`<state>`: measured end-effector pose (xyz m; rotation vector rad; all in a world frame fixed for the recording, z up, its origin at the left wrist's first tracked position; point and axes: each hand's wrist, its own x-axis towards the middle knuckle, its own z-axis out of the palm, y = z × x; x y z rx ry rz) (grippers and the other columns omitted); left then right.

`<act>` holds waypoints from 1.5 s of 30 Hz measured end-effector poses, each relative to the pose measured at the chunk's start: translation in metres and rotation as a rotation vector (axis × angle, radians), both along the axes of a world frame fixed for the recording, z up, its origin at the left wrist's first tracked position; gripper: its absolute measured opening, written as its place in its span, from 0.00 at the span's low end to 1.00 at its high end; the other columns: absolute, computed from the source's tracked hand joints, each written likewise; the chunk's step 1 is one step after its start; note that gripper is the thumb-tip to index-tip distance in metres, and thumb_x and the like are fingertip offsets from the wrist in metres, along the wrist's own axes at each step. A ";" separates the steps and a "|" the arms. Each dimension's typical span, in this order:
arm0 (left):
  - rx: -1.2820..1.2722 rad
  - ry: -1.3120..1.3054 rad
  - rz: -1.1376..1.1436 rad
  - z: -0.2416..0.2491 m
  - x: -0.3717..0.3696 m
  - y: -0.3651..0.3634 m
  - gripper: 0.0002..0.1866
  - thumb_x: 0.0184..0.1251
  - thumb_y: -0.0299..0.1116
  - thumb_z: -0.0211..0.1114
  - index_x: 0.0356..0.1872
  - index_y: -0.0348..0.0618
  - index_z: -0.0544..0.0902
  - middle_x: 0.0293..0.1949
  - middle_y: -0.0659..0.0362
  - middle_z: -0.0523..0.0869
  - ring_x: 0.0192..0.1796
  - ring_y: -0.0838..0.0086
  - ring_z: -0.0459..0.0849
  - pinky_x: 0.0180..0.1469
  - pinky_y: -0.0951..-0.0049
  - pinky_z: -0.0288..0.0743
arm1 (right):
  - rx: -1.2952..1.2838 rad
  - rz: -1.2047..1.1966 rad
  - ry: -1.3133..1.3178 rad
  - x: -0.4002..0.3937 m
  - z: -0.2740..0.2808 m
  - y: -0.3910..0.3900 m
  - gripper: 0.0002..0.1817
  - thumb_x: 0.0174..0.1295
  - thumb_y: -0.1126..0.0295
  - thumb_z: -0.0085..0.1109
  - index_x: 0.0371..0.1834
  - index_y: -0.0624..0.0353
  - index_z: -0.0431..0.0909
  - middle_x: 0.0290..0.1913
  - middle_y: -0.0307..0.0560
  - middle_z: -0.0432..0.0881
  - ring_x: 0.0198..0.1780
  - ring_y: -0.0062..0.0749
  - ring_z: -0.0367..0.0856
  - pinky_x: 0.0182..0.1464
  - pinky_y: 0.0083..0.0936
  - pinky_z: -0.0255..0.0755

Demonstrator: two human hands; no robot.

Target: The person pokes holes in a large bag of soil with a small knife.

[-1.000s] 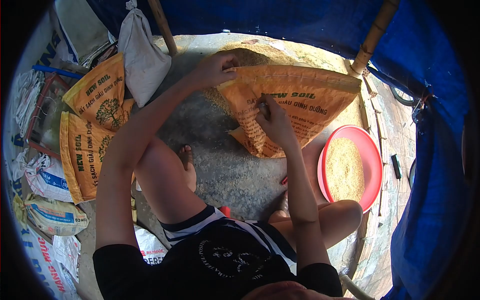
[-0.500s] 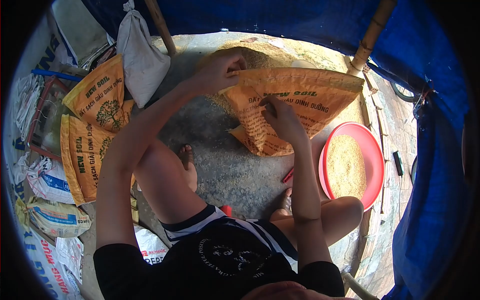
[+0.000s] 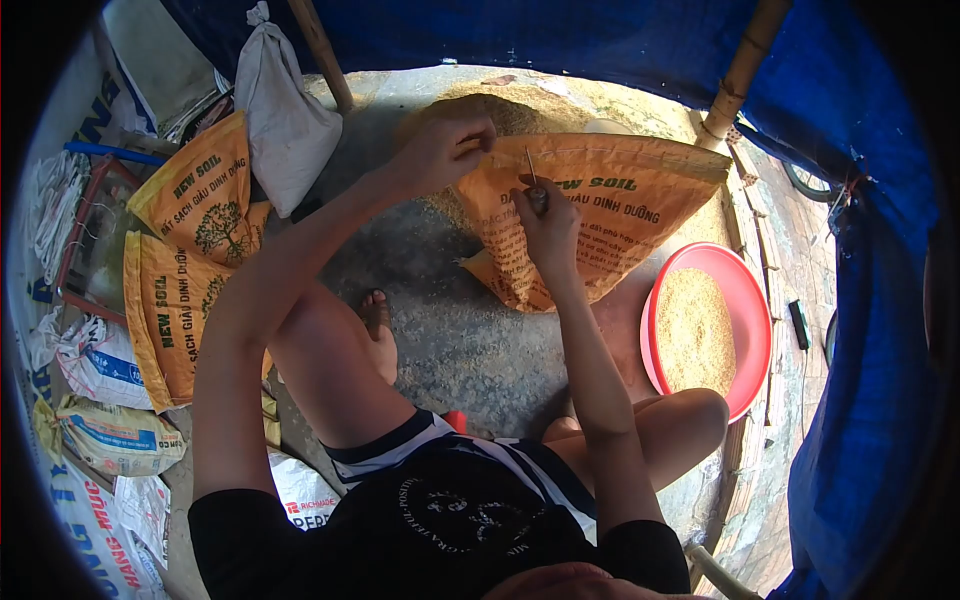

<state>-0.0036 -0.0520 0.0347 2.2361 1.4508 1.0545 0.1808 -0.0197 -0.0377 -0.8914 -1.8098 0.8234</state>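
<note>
An orange printed sack (image 3: 610, 190) stands in front of me, its top edge stretched sideways and a stitched line running along it. My left hand (image 3: 447, 155) is closed in a pinch at the sack's upper left corner. My right hand (image 3: 550, 228) is closed round a thin pointed metal tool (image 3: 531, 165), whose shaft sticks up from my fingers toward the sack's top edge. The tool's lower end is mostly hidden in my fingers.
A pink basin (image 3: 755, 345) of yellowish grains stands at the right. More orange sacks (image 3: 165, 320) and a tied white sack (image 3: 285, 120) are at the left. Grain (image 3: 500, 115) lies behind the held sack. Blue tarpaulin (image 3: 860, 400) hangs around, with bamboo poles (image 3: 735, 85).
My right hand has moved slightly left and turned, so the metal tool now points upward. My right forearm swung left, covering a red item on the floor. My left hand stays at the corner.
</note>
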 end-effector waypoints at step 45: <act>0.028 0.087 0.059 0.001 0.014 -0.006 0.08 0.53 0.28 0.65 0.33 0.37 0.77 0.32 0.55 0.81 0.37 0.69 0.79 0.42 0.71 0.70 | -0.293 0.064 0.522 -0.027 0.008 -0.007 0.16 0.55 0.75 0.61 0.45 0.64 0.69 0.30 0.41 0.80 0.20 0.11 0.69 0.19 0.11 0.60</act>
